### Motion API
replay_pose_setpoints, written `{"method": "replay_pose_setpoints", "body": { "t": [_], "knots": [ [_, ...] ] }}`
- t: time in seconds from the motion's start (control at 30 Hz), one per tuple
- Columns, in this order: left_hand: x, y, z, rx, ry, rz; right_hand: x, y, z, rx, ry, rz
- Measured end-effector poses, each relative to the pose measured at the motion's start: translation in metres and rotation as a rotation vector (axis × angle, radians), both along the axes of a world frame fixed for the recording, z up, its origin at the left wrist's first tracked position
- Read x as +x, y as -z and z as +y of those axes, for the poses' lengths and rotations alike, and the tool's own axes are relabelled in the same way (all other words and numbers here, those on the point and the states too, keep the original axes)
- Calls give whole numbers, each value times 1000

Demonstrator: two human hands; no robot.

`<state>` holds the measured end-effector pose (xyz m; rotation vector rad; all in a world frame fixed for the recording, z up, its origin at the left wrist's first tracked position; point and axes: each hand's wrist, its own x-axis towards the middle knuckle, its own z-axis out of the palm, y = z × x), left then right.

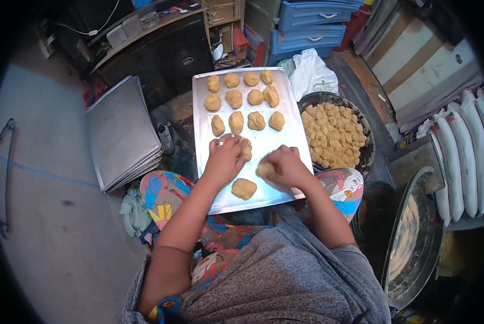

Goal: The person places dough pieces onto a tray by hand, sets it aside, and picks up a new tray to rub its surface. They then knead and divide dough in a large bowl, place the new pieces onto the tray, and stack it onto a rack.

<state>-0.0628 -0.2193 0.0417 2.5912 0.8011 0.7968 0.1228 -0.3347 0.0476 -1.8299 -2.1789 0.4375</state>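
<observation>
A metal baking tray [285,137] rests across my knees, with several tan dough lumps [234,99] laid in rows over its far half. My left hand [223,155], with a ring on one finger, presses down on a dough piece [246,148] in the tray's middle. Closed around another dough piece [264,170] is my right hand [287,166], near the tray's right side. One more shaped lump [243,188] lies by the near edge between my hands.
A dark round bowl [364,128] full of dough balls stands right of the tray. A stack of empty trays [121,131] leans at the left. A floury round pan [412,237] and white sacks [465,154] are at the right. Blue drawers [308,24] stand behind.
</observation>
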Motion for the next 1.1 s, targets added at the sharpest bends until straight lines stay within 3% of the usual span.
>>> {"method": "replay_pose_setpoints", "body": {
  "t": [0.07, 0.1, 0.2, 0.23, 0.33, 0.47, 0.53, 0.6, 0.67, 0.77, 0.8, 0.87, 0.93, 1.0, 1.07, 1.1],
  "knots": [
    [5, 5, 2, -164, 84, 151, -2, 6, 18, 76, 482, 308],
    [6, 2, 2, -149, 72, 190, -3, 8, 25, 170, 600, 343],
    [10, 0, -2, -54, 33, 187, -2, 3, 29, 63, 585, 311],
    [12, -2, -3, -44, 30, 188, -1, 12, 26, 229, 569, 363],
    [28, -2, -9, -53, 51, 121, 4, 6, -6, 230, 494, 255],
    [49, 11, -13, -29, 108, 180, 11, 7, -22, -72, 441, 519],
    [50, 11, -10, -28, 139, 253, 14, 6, -22, -17, 497, 526],
    [48, 10, -8, -63, 175, 266, 19, 14, -14, 265, 728, 524],
    [43, 10, -11, -99, 212, 282, 20, 27, -4, 363, 708, 508],
    [30, 6, -22, 26, 181, 116, 19, 32, 0, 426, 617, 112],
    [17, -1, -29, -35, 152, 105, 12, 17, -6, 425, 612, 113],
    [-8, -16, -41, -102, 120, 94, -10, -8, -21, 285, 573, 225],
    [-35, -23, -54, -328, 169, 319, -34, 6, -34, 163, 266, 542],
    [-54, -5, -60, -377, 170, 275, -66, 17, -31, 124, 116, 521],
    [-63, 4, -60, -411, 165, 225, -86, 22, -24, 85, 176, 562],
    [-67, 5, -60, -364, 49, 132, -95, 24, -21, 39, 241, 602]
  ]
}}
